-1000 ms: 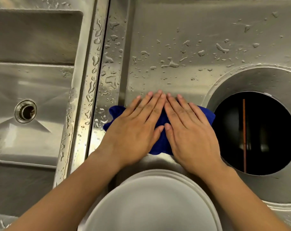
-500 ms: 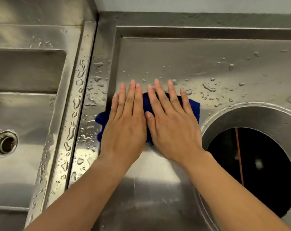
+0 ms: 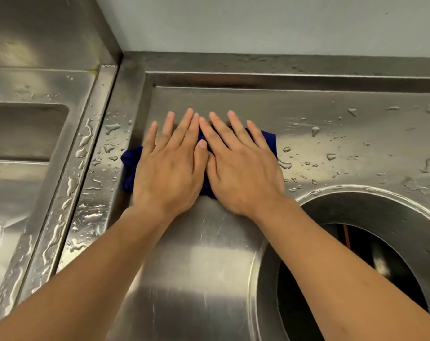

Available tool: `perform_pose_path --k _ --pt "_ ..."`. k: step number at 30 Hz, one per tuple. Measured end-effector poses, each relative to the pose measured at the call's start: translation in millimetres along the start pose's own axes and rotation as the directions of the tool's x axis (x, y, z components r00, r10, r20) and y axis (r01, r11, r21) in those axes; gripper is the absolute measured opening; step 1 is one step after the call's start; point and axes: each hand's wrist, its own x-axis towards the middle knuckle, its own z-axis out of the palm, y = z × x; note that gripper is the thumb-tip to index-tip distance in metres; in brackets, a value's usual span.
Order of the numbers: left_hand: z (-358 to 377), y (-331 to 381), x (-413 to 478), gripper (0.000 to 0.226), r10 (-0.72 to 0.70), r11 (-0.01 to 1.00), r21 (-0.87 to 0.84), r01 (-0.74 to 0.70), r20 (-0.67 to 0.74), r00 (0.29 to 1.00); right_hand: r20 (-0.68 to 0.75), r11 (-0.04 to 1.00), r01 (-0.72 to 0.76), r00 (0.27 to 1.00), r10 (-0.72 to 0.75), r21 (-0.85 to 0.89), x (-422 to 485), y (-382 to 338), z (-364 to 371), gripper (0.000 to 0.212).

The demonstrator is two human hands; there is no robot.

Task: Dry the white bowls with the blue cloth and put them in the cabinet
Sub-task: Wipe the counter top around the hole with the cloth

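Fingers [image 3: 183, 132] of left hand [image 3: 169, 173], right hand [image 3: 243, 173] straight, pressing blue cloth [image 3: 130, 168]

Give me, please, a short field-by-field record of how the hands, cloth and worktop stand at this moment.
left hand: flat, fingers straight, pressing on the blue cloth
right hand: flat beside the left, pressing on the same cloth
blue cloth: bunched on the steel counter, mostly under both hands
water droplets: on the counter right of the hands
round opening: in the counter, right, dark inside
sink basin: far left
white bowls: not in view
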Motion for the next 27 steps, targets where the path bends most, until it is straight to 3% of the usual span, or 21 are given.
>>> perform_pose_path --k 14,27 --pt "28 93 17 0.08 -0.011 1.0 0.024 0.01 0.039 0.999 0.011 1.0 0.027 1.0 -0.027 0.013 -29 95 -20 0.059" --pt "62 216 66 0.081 0.056 0.998 0.035 -0.058 0.032 0.998 -0.025 0.998 -0.058 0.998 0.058 0.019 -55 225 -43 0.059"
